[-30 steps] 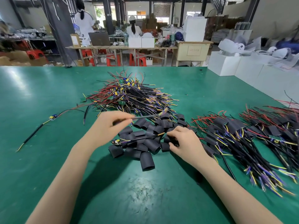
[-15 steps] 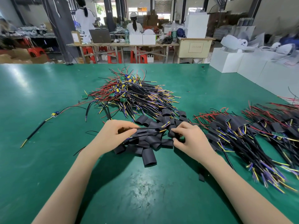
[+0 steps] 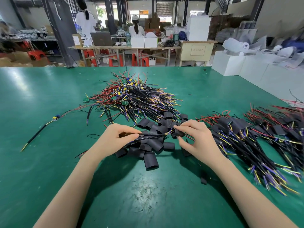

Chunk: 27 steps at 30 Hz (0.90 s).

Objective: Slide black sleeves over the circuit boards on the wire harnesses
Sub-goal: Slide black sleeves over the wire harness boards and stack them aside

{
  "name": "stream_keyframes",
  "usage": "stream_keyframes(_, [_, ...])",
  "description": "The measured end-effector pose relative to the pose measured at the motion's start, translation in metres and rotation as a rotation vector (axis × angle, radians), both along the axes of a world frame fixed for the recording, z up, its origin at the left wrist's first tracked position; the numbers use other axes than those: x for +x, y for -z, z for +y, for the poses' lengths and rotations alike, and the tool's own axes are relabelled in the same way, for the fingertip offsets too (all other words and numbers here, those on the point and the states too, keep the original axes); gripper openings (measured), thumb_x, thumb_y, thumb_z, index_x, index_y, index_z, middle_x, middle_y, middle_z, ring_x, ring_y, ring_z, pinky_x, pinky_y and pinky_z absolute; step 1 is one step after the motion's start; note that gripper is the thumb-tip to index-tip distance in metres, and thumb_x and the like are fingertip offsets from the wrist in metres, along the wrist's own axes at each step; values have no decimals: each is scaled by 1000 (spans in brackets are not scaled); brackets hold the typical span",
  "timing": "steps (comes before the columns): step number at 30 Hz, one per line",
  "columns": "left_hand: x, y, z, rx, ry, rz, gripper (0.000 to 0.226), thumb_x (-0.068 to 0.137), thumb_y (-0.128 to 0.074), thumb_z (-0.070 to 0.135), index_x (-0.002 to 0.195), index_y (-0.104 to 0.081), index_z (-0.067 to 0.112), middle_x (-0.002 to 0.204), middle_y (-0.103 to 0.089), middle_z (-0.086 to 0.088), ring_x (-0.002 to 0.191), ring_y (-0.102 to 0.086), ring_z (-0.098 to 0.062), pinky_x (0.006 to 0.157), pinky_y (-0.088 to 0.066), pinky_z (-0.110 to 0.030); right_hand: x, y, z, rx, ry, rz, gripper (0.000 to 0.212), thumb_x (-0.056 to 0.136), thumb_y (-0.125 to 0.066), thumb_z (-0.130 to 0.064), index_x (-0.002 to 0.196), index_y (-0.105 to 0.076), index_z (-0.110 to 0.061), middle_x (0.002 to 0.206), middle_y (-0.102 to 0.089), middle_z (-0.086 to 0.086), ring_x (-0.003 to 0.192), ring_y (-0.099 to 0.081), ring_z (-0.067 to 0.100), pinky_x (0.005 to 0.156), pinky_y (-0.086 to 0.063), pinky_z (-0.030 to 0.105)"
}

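My left hand (image 3: 115, 139) pinches a wire harness (image 3: 153, 134) by its black cable, which runs rightward toward my right hand (image 3: 197, 139). My right hand holds a black sleeve (image 3: 178, 132) at the harness's coloured wire tips, which enter the sleeve's mouth. Both hands hover over a heap of loose black sleeves (image 3: 149, 145) on the green table (image 3: 49, 162). Behind lies a pile of bare harnesses (image 3: 134, 97) with small circuit boards showing. To the right lie harnesses with sleeves on them (image 3: 246, 134).
A single harness (image 3: 41, 127) lies alone at the left. One small black scrap (image 3: 203, 180) sits near my right forearm. White boxes (image 3: 230, 63) stand past the table's far right edge. Two people work at a bench far behind.
My left hand has drawn the harness nearer and lifted it off the sleeve heap. My right hand has picked a sleeve from the heap and brought it to the wire tips.
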<state>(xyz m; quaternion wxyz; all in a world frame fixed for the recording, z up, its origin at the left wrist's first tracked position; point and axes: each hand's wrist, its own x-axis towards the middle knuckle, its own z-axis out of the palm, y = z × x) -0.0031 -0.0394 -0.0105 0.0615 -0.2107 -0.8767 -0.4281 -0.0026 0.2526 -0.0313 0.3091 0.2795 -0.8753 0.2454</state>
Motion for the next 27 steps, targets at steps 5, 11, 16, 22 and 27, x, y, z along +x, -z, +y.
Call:
stream_keyframes(5, [0,1,0,4,26,5,27,87,-71,10,90,-76,36,80,-74,12,68,-65,-16,63,-48,-29,1,-2,-1,99,-11,95,34,70,-77,-7,104,-73,-10,95,-66,3,87,-64,24,75,-44,38])
stream_keyframes(11, [-2,2,-1,-14,16,-13,33,86,-71,8,82,-75,40,76,-74,14,63,-62,-15,62,-47,-29,2,-3,-2,86,4,142,35,67,-79,-3,101,-73,-8,92,-67,6,84,-65,26,76,-43,36])
stream_keyframes(16, [-2,1,-2,-18,8,-64,27,86,-71,6,82,-77,32,71,-73,-2,62,-54,-18,63,-43,-32,3,-8,1,199,-8,202,35,67,-79,-5,101,-73,-8,92,-67,6,81,-64,27,77,-40,33])
stream_keyframes(22, [1,0,-1,-44,36,-82,25,85,-71,6,83,-78,30,73,-73,-2,61,-53,-19,62,-41,-32,8,-13,-1,399,-48,238,37,66,-69,-6,103,-71,-11,94,-66,4,82,-62,27,74,-47,37])
stream_keyframes(27, [0,0,1,-6,32,-47,31,87,-70,7,81,-76,37,72,-73,3,63,-58,-29,60,-44,-31,13,-12,-9,397,-94,183,39,65,-77,-11,104,-70,-10,94,-65,6,82,-62,27,71,-45,33])
